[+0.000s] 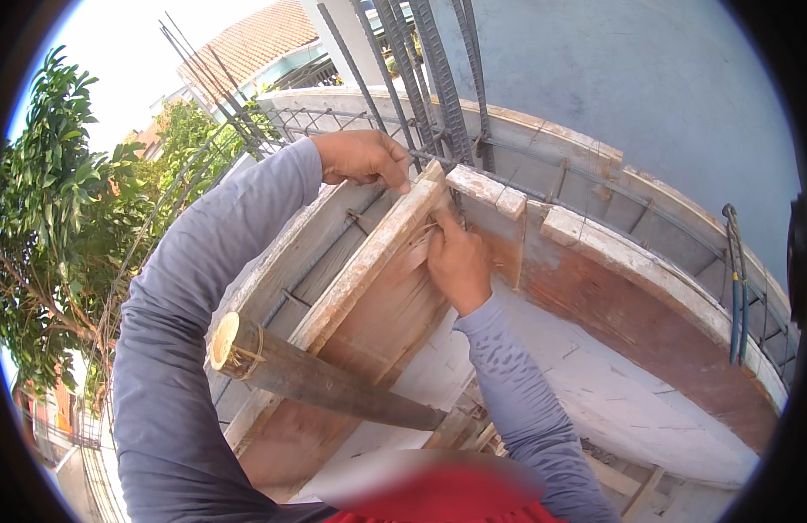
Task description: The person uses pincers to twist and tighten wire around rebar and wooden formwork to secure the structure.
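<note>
My left hand (366,159) reaches over the far end of a wooden formwork board (369,261), its fingers closed in a pinch just above the board's top edge. What those fingers hold, if anything, is too small to make out. On the board's inner face, close to the corner, my right hand (458,261) is closed with its index finger bent up toward the end of the board. Splintered wood shows beside that hand; anything in its grip is hidden. Thin rebar (312,248) runs in the trough beyond the board.
Tall ribbed steel bars (438,83) rise just past the corner. A bamboo pole (334,383) slants under the left board. Blue-handled pliers (736,288) hang on the right-hand formwork (656,270). A blue-grey wall (647,87) stands behind; a leafy tree (64,218) is at left.
</note>
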`<state>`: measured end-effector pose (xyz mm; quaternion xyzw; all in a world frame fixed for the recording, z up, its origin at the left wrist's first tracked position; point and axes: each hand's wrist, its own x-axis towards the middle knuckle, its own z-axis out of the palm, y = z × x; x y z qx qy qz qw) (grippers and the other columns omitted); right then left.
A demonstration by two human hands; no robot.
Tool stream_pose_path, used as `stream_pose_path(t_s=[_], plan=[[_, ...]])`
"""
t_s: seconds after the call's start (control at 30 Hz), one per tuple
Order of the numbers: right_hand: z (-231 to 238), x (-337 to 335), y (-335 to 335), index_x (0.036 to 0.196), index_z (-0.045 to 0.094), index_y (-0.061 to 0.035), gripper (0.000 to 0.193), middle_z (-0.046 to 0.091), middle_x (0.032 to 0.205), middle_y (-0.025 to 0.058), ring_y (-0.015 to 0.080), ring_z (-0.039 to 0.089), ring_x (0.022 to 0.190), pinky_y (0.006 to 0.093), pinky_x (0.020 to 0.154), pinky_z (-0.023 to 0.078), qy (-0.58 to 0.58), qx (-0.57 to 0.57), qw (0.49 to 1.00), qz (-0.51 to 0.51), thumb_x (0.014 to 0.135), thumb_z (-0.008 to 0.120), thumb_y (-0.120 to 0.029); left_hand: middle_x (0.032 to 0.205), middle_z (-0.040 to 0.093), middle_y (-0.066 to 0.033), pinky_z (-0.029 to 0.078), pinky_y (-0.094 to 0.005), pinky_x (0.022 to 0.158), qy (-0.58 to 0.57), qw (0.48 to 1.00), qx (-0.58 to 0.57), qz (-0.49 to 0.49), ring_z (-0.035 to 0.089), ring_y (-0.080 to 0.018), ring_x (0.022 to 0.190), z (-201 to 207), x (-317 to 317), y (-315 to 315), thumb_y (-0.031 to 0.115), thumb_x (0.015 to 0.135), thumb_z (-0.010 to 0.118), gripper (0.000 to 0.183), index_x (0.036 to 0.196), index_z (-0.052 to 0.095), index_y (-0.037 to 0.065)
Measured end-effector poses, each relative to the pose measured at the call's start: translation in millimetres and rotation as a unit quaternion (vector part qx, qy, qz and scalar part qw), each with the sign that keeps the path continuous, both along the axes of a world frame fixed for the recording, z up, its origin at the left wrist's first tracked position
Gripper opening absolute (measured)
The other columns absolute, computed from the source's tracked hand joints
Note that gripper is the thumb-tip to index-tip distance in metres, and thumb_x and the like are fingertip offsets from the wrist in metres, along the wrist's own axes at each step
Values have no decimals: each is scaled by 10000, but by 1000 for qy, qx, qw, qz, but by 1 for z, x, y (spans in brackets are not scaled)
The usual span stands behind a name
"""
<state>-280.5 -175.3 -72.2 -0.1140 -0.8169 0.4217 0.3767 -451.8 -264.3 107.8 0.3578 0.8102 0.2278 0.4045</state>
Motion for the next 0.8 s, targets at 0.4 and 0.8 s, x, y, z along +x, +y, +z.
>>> stream_pose_path(t_s=[0.4,0.8], plan=[[0,-1,-2,1118,600,-61,203,668,862,278,495,654,812,586,704,487,23,1,999,29,935,515,-37,596,509,41,335,-295,505,148,989,-1,-16,443,-91,538,6,21,10,138,785,794,191,681,650,69],[-20,7,19,1113,630,-58,182,668,845,233,459,661,819,526,697,499,60,13,993,98,956,539,-63,966,739,-284,573,-415,865,439,892,18,-105,740,-362,872,1,83,-29,420,715,822,667,1207,728,-20]])
